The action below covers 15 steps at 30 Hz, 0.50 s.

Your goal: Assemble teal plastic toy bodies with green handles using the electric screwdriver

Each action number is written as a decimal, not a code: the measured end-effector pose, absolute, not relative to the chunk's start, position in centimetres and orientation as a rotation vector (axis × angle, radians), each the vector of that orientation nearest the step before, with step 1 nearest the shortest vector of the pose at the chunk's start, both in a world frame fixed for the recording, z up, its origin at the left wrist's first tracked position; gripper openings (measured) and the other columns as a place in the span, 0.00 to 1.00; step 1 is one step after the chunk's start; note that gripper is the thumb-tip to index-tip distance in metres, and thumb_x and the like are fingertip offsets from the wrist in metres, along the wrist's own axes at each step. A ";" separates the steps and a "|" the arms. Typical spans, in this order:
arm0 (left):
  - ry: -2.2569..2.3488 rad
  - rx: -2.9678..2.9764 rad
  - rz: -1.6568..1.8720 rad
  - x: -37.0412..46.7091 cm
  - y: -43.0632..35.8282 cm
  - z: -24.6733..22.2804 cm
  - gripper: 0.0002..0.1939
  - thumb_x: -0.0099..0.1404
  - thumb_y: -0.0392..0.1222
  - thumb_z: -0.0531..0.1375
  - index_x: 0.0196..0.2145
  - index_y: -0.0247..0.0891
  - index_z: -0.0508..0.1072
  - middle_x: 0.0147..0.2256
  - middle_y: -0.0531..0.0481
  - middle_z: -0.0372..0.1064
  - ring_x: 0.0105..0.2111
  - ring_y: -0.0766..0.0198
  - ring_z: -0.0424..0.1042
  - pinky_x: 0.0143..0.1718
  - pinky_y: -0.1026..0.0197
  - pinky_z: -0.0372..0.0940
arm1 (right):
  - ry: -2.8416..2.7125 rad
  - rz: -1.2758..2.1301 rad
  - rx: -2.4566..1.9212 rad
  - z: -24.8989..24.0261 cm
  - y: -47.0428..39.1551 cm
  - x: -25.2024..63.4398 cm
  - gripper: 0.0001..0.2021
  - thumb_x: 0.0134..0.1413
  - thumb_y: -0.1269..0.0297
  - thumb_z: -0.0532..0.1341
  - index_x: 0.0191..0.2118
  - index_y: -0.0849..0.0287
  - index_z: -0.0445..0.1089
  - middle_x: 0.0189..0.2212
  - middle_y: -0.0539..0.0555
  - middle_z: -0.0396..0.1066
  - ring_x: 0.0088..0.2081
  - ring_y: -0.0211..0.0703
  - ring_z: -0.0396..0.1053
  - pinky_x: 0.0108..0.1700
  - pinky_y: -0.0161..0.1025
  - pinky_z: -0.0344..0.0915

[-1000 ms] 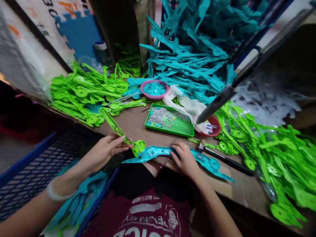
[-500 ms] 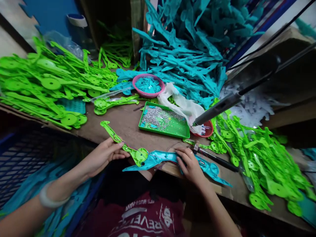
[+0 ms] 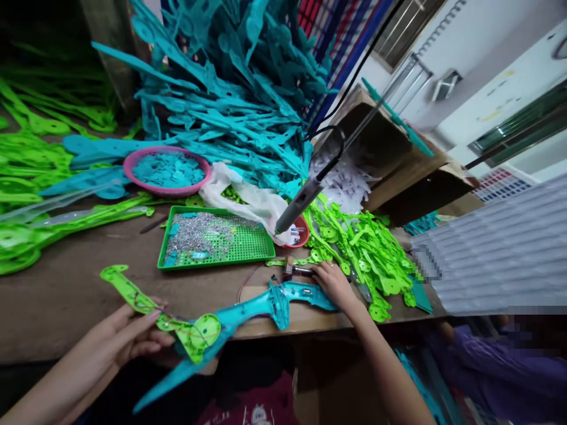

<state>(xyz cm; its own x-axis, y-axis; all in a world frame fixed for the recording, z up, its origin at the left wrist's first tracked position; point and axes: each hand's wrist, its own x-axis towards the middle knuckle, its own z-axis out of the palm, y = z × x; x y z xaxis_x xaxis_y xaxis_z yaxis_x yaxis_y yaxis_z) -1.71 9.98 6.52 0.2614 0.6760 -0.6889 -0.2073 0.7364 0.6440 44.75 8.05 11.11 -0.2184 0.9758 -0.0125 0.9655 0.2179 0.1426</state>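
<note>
My left hand (image 3: pixel 142 333) is closed round a lime-green plastic half-shell (image 3: pixel 137 298) with thin wires along it. The round end of that shell lies over a long turquoise plastic part (image 3: pixel 248 310), whose pointed tip reaches toward my lap. My right hand (image 3: pixel 332 283) has its fingers curled over a black rod-shaped tool (image 3: pixel 302 271) that lies on the bench by a small brown block (image 3: pixel 289 265); the hand covers most of the tool. Below that hand, the turquoise part's other end rests at the bench edge.
A green tray (image 3: pixel 239 254) of small metal screws stands beyond my hands. Behind it are a pink bowl (image 3: pixel 166 192) of turquoise pieces and a hanging grey electric screwdriver (image 3: pixel 299 206). Green parts (image 3: pixel 354 236) and turquoise parts (image 3: pixel 230 118) are heaped around. A person in purple (image 3: pixel 482 372) is at right.
My view has swung to the right. My right hand has left the turquoise part and moved onto the black tool. My left hand still holds the green shell.
</note>
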 end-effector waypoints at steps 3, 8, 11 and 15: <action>1.145 0.460 0.631 -1.4 10.3 6.0 0.31 0.38 0.59 0.77 0.37 0.41 0.74 0.27 0.49 0.78 0.31 0.56 0.78 0.31 0.64 0.75 | 2.358 0.263 1.867 11.1 8.2 46.5 0.07 0.64 0.69 0.58 0.42 0.58 0.74 0.36 0.58 0.72 0.41 0.50 0.70 0.42 0.43 0.66; 1.124 0.460 0.653 -0.7 10.7 7.3 0.34 0.36 0.57 0.78 0.38 0.39 0.74 0.27 0.48 0.78 0.29 0.56 0.78 0.29 0.64 0.74 | 2.314 0.428 1.919 11.5 8.7 48.5 0.09 0.64 0.69 0.57 0.35 0.59 0.74 0.31 0.58 0.71 0.36 0.50 0.70 0.39 0.43 0.65; 1.148 0.477 0.698 -0.9 10.5 8.7 0.33 0.35 0.58 0.78 0.36 0.39 0.74 0.28 0.50 0.78 0.31 0.57 0.78 0.32 0.64 0.75 | 2.305 0.384 1.902 11.4 9.1 47.9 0.11 0.64 0.68 0.58 0.31 0.59 0.73 0.31 0.57 0.71 0.34 0.47 0.69 0.39 0.41 0.65; 1.200 0.537 0.682 -3.1 10.2 9.6 0.30 0.40 0.57 0.77 0.35 0.39 0.74 0.29 0.51 0.78 0.30 0.59 0.77 0.31 0.66 0.74 | 2.264 0.286 1.919 12.1 10.4 47.0 0.08 0.64 0.70 0.57 0.38 0.60 0.75 0.35 0.61 0.72 0.39 0.51 0.69 0.42 0.44 0.66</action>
<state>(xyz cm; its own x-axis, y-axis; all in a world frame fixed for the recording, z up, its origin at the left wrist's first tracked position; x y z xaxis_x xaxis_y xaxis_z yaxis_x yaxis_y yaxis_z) -3.05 10.20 9.63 0.2095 0.7259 -0.6551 -0.1915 0.6875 0.7005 47.04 10.37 12.06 -0.1641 0.9864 0.0018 0.9559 0.1585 0.2471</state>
